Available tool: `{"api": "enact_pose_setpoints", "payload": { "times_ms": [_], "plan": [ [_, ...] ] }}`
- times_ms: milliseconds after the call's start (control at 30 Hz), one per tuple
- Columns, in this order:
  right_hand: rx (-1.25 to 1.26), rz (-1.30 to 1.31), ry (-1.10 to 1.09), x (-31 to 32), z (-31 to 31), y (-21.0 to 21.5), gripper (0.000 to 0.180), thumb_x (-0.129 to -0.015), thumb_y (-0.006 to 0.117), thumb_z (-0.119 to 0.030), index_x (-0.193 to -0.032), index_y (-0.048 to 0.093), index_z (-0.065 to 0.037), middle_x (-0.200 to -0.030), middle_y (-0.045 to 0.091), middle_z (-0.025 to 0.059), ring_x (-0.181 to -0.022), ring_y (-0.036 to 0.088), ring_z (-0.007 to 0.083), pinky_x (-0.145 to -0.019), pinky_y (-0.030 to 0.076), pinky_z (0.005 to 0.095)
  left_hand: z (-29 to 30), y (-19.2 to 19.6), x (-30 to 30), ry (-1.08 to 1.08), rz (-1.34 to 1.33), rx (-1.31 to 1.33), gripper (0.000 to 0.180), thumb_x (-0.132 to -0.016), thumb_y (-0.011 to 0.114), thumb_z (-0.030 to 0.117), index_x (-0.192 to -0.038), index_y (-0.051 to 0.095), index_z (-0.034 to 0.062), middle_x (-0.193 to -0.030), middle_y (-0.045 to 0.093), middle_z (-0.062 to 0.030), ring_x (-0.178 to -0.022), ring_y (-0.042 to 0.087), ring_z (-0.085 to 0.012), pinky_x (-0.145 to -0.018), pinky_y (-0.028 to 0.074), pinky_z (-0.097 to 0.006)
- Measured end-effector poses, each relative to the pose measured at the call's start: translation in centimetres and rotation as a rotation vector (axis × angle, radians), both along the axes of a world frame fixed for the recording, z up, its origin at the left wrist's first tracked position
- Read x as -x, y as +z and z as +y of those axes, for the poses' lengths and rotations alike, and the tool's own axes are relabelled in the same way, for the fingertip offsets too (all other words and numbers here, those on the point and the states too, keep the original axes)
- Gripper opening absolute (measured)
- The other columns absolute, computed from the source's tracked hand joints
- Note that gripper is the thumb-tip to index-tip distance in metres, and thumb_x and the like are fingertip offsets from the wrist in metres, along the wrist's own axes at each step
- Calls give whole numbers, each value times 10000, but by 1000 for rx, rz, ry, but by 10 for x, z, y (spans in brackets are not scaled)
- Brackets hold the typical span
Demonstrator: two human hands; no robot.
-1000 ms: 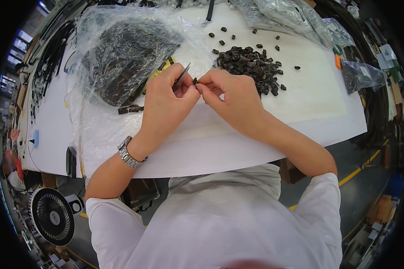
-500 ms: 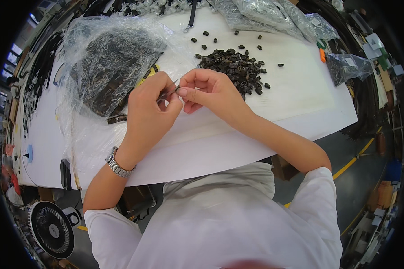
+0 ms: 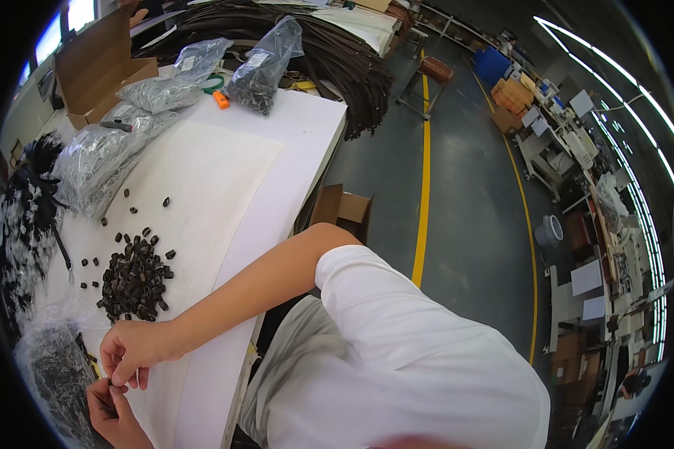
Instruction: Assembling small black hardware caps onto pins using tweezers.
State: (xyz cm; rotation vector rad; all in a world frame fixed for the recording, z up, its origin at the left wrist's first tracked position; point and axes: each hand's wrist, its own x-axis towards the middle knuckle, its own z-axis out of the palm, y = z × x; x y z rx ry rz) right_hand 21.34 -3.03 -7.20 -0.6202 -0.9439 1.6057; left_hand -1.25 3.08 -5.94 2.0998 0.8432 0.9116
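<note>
Fingers over wht tbl, ylw-lined gry flr to R.

The pile of little loops just past the right hand is black and dark brown. The bag beside the left hand looks grey and black, with shiny white streaks. Under both hands, the table is plain white. Right of the hands, the shirt is plain white too, and farther right the grey floor has long yellow stripes.
</note>
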Motion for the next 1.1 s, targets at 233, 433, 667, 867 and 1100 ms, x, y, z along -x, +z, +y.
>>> {"api": "enact_pose_setpoints", "payload": {
  "times_ms": [233, 433, 667, 867, 1100],
  "plan": [
    [143, 70, -65, 12, -8, 9, 160, -935, 758, -104, -962, 659, 19, -920, 747, 164, -799, 789, 252, -638, 666, 392, -32, 17, -31, 217, 201, -282, 17, -1014, 608, -16, -1014, 621, -6, -852, 576, -22, -753, 533, -102, -644, 408, -272],
    [119, -74, -132, 14, -12, 9, 168, -957, 705, -138, -946, 649, 19, -914, 756, 107, -779, 755, 160, -663, 636, 296, -42, 23, -34, 259, 287, -438, 68, -955, 626, -54, -984, 621, 7, -799, 576, -42, -629, 479, -124, -565, 372, -293],
    [-87, -248, -13, -7, -13, 33, 134, -973, 709, -62, -922, 661, 52, -881, 777, 130, -784, 771, 163, -739, 640, 285, -37, 50, -27, 95, 46, 53, 34, -989, 634, -18, -981, 665, -9, -801, 644, 12, -619, 485, -30, -516, 331, -240],
    [-60, -322, 210, -28, -17, 52, 93, -992, 679, -45, -992, 667, 47, -946, 783, 139, -854, 783, 182, -794, 628, 294, -28, 51, -15, -166, -219, 654, 88, -979, 717, 71, -1013, 675, 1, -769, 660, 1, -525, 425, 21, -467, 239, -176],
    [-48, -532, 92, -29, -26, 62, 87, -941, 703, -37, -935, 678, 46, -860, 781, 128, -797, 783, 162, -716, 605, 273, -30, 52, -25, -233, -165, 736, 160, -906, 815, 121, -940, 680, 42, -808, 651, 52, -649, 518, 13, -559, 341, -166]
  ]
}}
